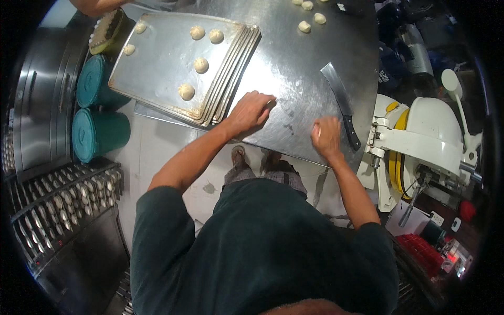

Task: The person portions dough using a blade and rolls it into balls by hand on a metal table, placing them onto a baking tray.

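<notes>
My left hand [251, 112] rests palm down on the steel table [294, 68], just right of a stack of baking trays [157, 68]. Its fingers curl inward, and whatever lies under them is hidden. To the right, near the table's front edge, my right hand [327, 135] is closed; a pale bit shows at its thumb side, too small to name. Several round dough balls [201, 65] sit apart on the top tray. Smaller dough pieces [304, 27] lie at the table's far side. A serrated knife [340, 94] with a black handle lies right of my right hand.
A white machine with a yellow band [420, 128] stands beyond the table's right edge. Two lidded green buckets [89, 134] stand at the left, above a rack of metal moulds [68, 210]. Another person's arm [97, 5] reaches in at the far left.
</notes>
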A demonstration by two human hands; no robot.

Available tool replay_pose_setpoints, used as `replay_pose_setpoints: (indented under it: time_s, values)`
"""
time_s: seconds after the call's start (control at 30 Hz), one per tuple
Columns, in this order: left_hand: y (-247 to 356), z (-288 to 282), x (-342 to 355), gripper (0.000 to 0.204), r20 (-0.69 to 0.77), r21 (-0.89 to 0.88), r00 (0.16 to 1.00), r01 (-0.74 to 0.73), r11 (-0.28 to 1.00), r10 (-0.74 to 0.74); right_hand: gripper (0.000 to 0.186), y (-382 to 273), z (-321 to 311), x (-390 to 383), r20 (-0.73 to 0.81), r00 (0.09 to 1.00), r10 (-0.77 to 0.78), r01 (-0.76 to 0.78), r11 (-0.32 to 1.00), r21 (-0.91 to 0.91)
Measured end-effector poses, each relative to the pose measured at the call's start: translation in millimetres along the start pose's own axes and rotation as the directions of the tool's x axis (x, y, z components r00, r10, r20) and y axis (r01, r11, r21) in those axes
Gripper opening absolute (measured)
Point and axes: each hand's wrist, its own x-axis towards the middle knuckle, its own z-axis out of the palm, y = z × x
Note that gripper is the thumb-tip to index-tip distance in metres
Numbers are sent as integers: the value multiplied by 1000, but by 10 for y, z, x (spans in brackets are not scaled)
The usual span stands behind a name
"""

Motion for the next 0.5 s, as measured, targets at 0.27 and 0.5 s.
replay_pose_setpoints:
  time_s: [0.27, 0.5]
  values:
    - [208, 297, 705, 25, -142, 15, 989, 41, 999, -39, 15, -68, 307, 860, -223, 970, 94, -103, 994, -28]
    - [45, 133, -91, 36, -21, -45, 1000, -11, 999, 10, 17, 14, -89, -100, 54, 989, -139, 130, 982, 138]
